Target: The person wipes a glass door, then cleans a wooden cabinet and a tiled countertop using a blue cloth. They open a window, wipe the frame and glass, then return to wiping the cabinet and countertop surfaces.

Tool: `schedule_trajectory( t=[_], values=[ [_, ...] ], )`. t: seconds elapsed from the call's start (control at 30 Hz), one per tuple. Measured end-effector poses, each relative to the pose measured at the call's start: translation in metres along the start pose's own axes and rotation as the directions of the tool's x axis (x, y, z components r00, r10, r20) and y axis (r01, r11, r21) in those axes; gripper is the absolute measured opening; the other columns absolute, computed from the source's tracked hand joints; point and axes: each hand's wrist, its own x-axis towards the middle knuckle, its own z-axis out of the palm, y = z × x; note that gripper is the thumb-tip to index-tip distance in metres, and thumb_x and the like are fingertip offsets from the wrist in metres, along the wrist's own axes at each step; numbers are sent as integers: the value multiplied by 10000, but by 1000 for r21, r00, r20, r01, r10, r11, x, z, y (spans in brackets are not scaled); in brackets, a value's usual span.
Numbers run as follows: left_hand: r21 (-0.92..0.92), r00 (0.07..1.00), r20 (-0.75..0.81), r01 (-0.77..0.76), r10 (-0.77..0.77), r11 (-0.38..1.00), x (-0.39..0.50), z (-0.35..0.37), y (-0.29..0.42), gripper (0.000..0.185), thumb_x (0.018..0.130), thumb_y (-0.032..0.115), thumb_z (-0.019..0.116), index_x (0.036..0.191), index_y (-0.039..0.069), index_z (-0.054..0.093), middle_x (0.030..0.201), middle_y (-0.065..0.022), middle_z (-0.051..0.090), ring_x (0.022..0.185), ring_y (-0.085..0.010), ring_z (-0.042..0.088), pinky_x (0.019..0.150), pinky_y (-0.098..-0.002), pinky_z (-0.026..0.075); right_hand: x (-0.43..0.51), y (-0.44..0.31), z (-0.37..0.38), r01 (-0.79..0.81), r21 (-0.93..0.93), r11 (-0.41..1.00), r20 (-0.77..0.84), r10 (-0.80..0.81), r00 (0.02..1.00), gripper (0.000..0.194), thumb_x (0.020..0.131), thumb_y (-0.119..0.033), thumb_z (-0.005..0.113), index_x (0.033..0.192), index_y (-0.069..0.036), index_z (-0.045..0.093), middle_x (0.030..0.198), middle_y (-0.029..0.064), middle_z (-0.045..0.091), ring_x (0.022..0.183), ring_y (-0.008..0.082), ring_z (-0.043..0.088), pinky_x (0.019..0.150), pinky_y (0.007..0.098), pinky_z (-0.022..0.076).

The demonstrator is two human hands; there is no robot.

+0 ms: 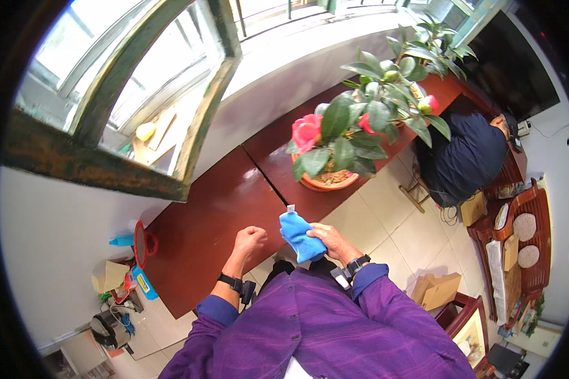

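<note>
A folded blue cloth (299, 237) with a small white tag hangs from my right hand (329, 240), whose fingers and thumb pinch its right side. Level with it, my left hand (249, 242) is curled into a loose fist above the front part of a glossy red-brown wooden table (204, 227). I see nothing held in that fist. Just beyond the cloth, a dark seam splits the tabletop. Past the seam stands a potted camellia (329, 182) with pink flowers and broad green leaves, in an orange pot.
An open wooden window frame (180, 184) juts over the table's left. Another potted plant (426, 52) stands farther back. A person in dark clothing (464, 156) bends over at right. A red-rimmed mirror (141, 244) is at the table's left edge; cardboard boxes (436, 289) lie right.
</note>
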Motion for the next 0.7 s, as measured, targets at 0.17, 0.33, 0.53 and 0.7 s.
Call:
schedule_trajectory(
  t=[0.17, 0.33, 0.53, 0.7],
  values=[
    [-5, 966, -224, 133, -131, 991, 6, 3, -35, 69, 933, 99, 627, 966, 51, 662, 850, -20, 674, 711, -116, 631, 567, -261, 480, -7, 1, -118, 97, 190, 977, -278, -41, 960, 413, 903, -108, 705, 1285, 21, 613, 1161, 122, 698, 1026, 221, 695, 902, 380, 575],
    [-72, 921, -352, 151, -167, 986, 10, 6, -62, 49, 912, 60, 617, 951, 56, 646, 820, -25, 658, 654, -111, 600, 519, -264, 458, -3, -52, -248, 381, 38, 924, -591, -287, 754, 404, 897, -89, 686, 1279, 24, 617, 1102, 114, 691, 973, 222, 679, 862, 373, 562],
    [104, 873, -480, 155, -87, 982, 20, 16, -66, 69, 855, 53, 675, 916, 59, 644, 762, -18, 627, 607, -111, 574, 508, -259, 463, 32, -178, -349, 320, -521, 791, -707, -610, 358, 381, 910, -140, 668, 1258, 13, 670, 1144, 162, 720, 1016, 254, 684, 900, 376, 524],
    [54, 856, -506, 156, -107, 986, 14, 21, -64, 106, 837, 65, 693, 932, 49, 650, 771, -18, 628, 643, -111, 581, 551, -261, 476, 69, -260, -380, -194, -848, 494, -526, -830, 187, 419, 893, -243, 651, 1285, -102, 695, 1149, 280, 681, 1044, 428, 666, 932, 478, 523]
  ],
)
